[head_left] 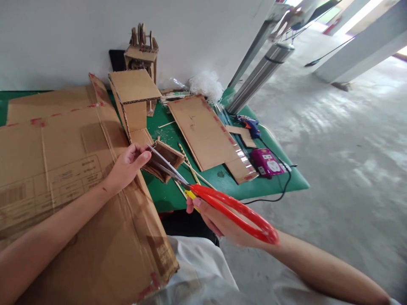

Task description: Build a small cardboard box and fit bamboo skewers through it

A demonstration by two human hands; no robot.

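Landmark: the small open cardboard box (174, 159), folded from corrugated board.

Left of box: large flattened carton (73, 178), its near corner reaching past the table edge over the person's lap. A nudge from the left forearm could make it slide.

Just left of box: left hand (129, 166), thumb and fingers drawn close together; cannot tell whether anything is pinched between them. Scissor tips lie right beside these fingertips, so a slip or a careless closing of the blades could nick one. Main hazard, in my judgement.

At box: long-bladed scissors (181, 180), blades slightly parted, crossing its near side and pointing left.

Right of box, nearer the body: right hand (219, 218), fingers curled about the red scissor handles, a yellow tool (191, 198) bunched in with them (possibly a cutter; too covered to say). Two tools in one grip could foul the cut.

Far right of box: blue glue gun (251, 126), black cable (288, 186) looping past the table edge. A snagging arm could drag it.

Writing, left to right: the carton carries a printed grid and a barcode-like block, unreadable; pale characters near its lower corner, also unreadable. Purple case (266, 162) shows a whitish cartoon-like figure; no brand legible.
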